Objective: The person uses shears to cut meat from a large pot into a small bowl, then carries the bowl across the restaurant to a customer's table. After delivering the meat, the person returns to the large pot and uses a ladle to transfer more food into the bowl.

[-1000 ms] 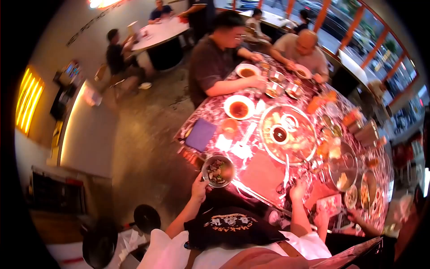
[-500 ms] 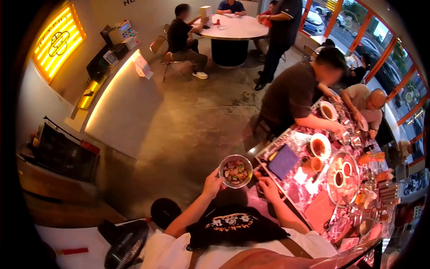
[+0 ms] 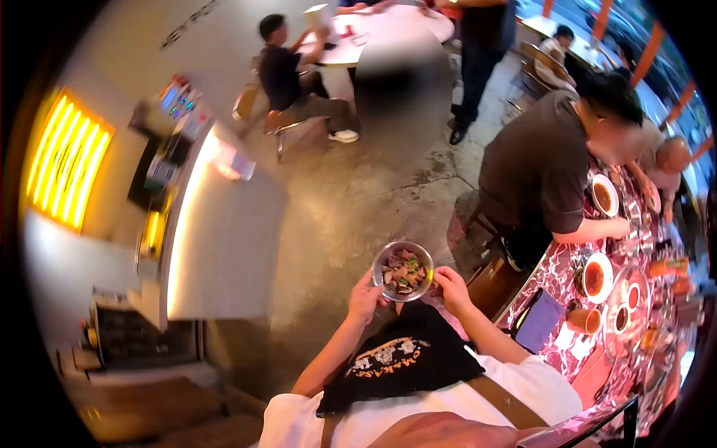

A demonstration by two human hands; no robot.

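A round metal bowl [image 3: 382,259] is held out in front of my body, its opening facing up. Brown and pinkish chopped food with green bits [image 3: 404,272] fills much of it. My left hand [image 3: 364,300] grips the bowl's lower left side, fingers partly hidden beneath. On the other side my right hand [image 3: 452,290] holds the right rim, fingers bent against it. A black cloth with printed lettering [image 3: 399,361] lies across my front below the bowl.
To the right runs a marbled table [image 3: 547,278] with a dark tablet [image 3: 538,321], a brown cup [image 3: 584,321], a soup bowl [image 3: 596,278] and a large round tray [image 3: 624,342]. A person [image 3: 534,160] leans over it. A lit counter [image 3: 224,246] stands left.
My right hand has come from beside the table edge onto the bowl's right rim. The view has turned left, so the table and the leaning person appear farther right.
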